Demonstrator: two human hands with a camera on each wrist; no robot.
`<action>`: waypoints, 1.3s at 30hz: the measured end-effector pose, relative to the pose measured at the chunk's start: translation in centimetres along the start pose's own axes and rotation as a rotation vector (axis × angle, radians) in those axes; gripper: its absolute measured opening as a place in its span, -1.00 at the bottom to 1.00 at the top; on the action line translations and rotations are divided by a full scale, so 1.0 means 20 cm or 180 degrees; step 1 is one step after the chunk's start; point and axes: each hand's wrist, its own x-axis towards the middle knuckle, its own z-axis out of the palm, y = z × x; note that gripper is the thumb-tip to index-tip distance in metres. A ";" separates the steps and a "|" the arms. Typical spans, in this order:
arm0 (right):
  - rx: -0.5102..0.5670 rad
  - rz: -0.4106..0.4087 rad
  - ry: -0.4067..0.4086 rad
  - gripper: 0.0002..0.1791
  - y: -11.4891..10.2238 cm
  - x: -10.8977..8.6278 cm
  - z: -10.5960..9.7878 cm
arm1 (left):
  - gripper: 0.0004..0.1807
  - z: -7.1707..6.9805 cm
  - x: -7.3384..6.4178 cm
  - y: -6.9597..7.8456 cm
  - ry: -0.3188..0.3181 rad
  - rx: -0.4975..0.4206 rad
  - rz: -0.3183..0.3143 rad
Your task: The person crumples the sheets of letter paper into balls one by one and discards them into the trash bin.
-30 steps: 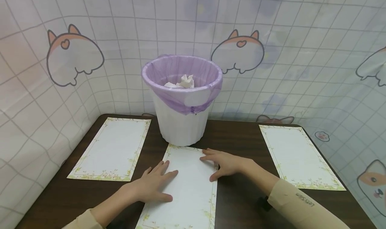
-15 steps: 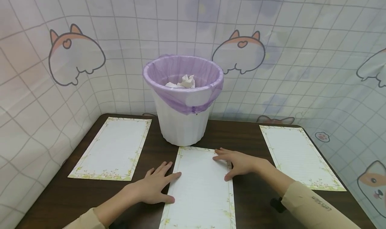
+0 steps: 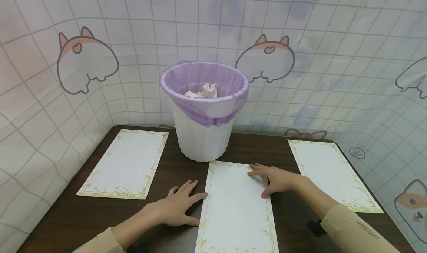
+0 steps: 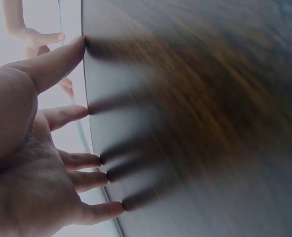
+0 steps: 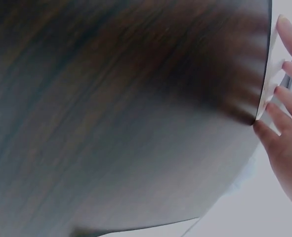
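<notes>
A white sheet of paper (image 3: 237, 205) with a floral border lies flat on the dark wooden table, in front of the bin. My left hand (image 3: 175, 208) is spread along its left edge, thumb and index fingertip right at that edge, the other fingers on the wood. In the left wrist view, the left fingertips (image 4: 117, 207) touch the table surface. My right hand (image 3: 278, 179) rests over the sheet's upper right edge, fingers on the paper and thumb at its side. In the right wrist view, the right hand (image 5: 286, 113) shows spread fingers at the sheet's edge.
A white bin (image 3: 203, 134) with a purple liner (image 3: 200, 110) stands behind the sheet, crumpled paper (image 3: 208, 90) inside. Another bordered sheet (image 3: 126, 164) lies at the left, and a third sheet (image 3: 333, 175) at the right. A patterned curtain (image 3: 140, 30) surrounds the dark table (image 3: 110, 216).
The middle sheet has slid to the right along the table, with my right hand moving along on it. My left hand has shifted slightly right, from on the sheet to its left edge.
</notes>
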 end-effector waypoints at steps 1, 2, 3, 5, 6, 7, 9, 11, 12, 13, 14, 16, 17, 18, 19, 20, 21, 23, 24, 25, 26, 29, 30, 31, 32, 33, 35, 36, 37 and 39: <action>0.0002 0.0017 0.0009 -0.06 0.01 -0.01 0.00 | -0.16 0.00 0.00 0.01 -0.0006 0.0008 0.0010; 0.0003 0.0033 0.0019 -0.06 0.01 -0.02 -0.01 | -0.16 0.00 0.01 0.01 -0.0011 0.0019 0.0022; 0.0004 0.0058 0.0026 -0.06 0.02 -0.03 -0.01 | -0.17 0.00 0.01 0.02 -0.0016 0.0019 0.0033; 0.0002 0.0102 0.0049 -0.06 0.03 -0.05 -0.01 | -0.20 0.00 0.02 0.03 -0.0019 0.0035 0.0055; 0.0002 0.0120 0.0063 -0.07 0.04 -0.06 -0.02 | -0.21 0.00 0.02 0.04 -0.0022 0.0036 0.0065; 0.0007 0.0151 0.0080 -0.07 0.05 -0.06 -0.02 | -0.22 0.00 0.02 0.04 -0.0022 0.0034 0.0077; -0.0027 0.0207 0.0112 -0.07 0.06 -0.08 -0.03 | -0.25 0.00 0.03 0.05 -0.0021 0.0030 0.0105; -0.0081 0.0259 0.0150 -0.08 0.07 -0.10 -0.03 | -0.28 0.00 0.03 0.06 -0.0027 0.0026 0.0131; -0.0106 0.0292 0.0170 -0.09 0.07 -0.11 -0.03 | -0.30 0.00 0.04 0.06 -0.0024 0.0025 0.0145; -0.0121 0.0332 0.0188 -0.09 0.07 -0.12 -0.04 | -0.32 0.00 0.04 0.06 -0.0018 0.0032 0.0159; -0.0153 0.0354 0.0205 -0.09 0.08 -0.12 -0.04 | -0.33 0.01 0.05 0.07 -0.0015 0.0040 0.0170; -0.0203 0.0408 0.0249 -0.09 0.07 -0.14 -0.04 | -0.35 0.01 0.06 0.07 -0.0012 0.0052 0.0176; -0.0223 0.0429 0.0273 -0.09 0.07 -0.14 -0.04 | -0.35 0.01 0.06 0.07 -0.0006 0.0047 0.0175; -0.0236 0.0462 0.0298 -0.09 0.07 -0.15 -0.04 | -0.35 0.01 0.07 0.07 -0.0006 0.0048 0.0167; -0.0261 0.0480 0.0325 -0.09 0.07 -0.15 -0.04 | -0.35 0.01 0.07 0.07 -0.0012 0.0031 0.0153; -0.0295 0.0492 0.0352 -0.09 0.07 -0.16 -0.03 | -0.34 0.01 0.08 0.07 -0.0016 0.0016 0.0140; -0.0321 0.0516 0.0376 -0.09 0.07 -0.16 -0.03 | -0.33 0.01 0.08 0.07 -0.0015 0.0015 0.0126; -0.0375 0.0542 0.0429 -0.09 0.08 -0.17 -0.03 | -0.32 0.01 0.08 0.07 -0.0014 0.0011 0.0103; -0.0403 0.0557 0.0452 -0.09 0.08 -0.17 -0.02 | -0.31 0.01 0.09 0.07 -0.0007 0.0022 0.0092; -0.0435 0.0564 0.0476 -0.09 0.08 -0.18 -0.02 | -0.31 0.01 0.09 0.07 0.0002 0.0032 0.0083; -0.0487 0.0572 0.0503 -0.10 0.08 -0.18 -0.01 | -0.30 0.01 0.09 0.06 0.0015 0.0051 0.0076; -0.0664 0.0636 0.0600 -0.13 0.09 -0.18 0.00 | -0.27 0.01 0.10 0.06 0.0057 0.0047 0.0054; -0.0721 0.0667 0.0640 -0.14 0.08 -0.18 0.00 | -0.26 0.01 0.10 0.06 0.0069 0.0038 0.0043; -0.0775 0.0695 0.0681 -0.15 0.08 -0.18 0.01 | -0.25 0.01 0.11 0.07 0.0082 0.0023 0.0037; -0.0811 0.0728 0.0720 -0.16 0.08 -0.18 0.01 | -0.25 0.02 0.11 0.07 0.0102 -0.0008 0.0029; -0.0840 0.0750 0.0753 -0.17 0.08 -0.18 0.02 | -0.24 0.02 0.11 0.07 0.0134 -0.0028 0.0020; -0.0858 0.0793 0.0811 -0.17 0.07 -0.18 0.03 | -0.22 0.02 0.12 0.07 0.0231 -0.0068 -0.0012; -0.0866 0.0810 0.0828 -0.16 0.07 -0.18 0.03 | -0.22 0.02 0.12 0.07 0.0307 -0.0080 -0.0032; -0.0882 0.0823 0.0838 -0.16 0.07 -0.18 0.03 | -0.22 0.02 0.12 0.07 0.0398 -0.0085 -0.0049; -0.0897 0.0857 0.0862 -0.14 0.06 -0.18 0.03 | -0.23 0.02 0.14 0.07 0.0558 -0.0095 -0.0107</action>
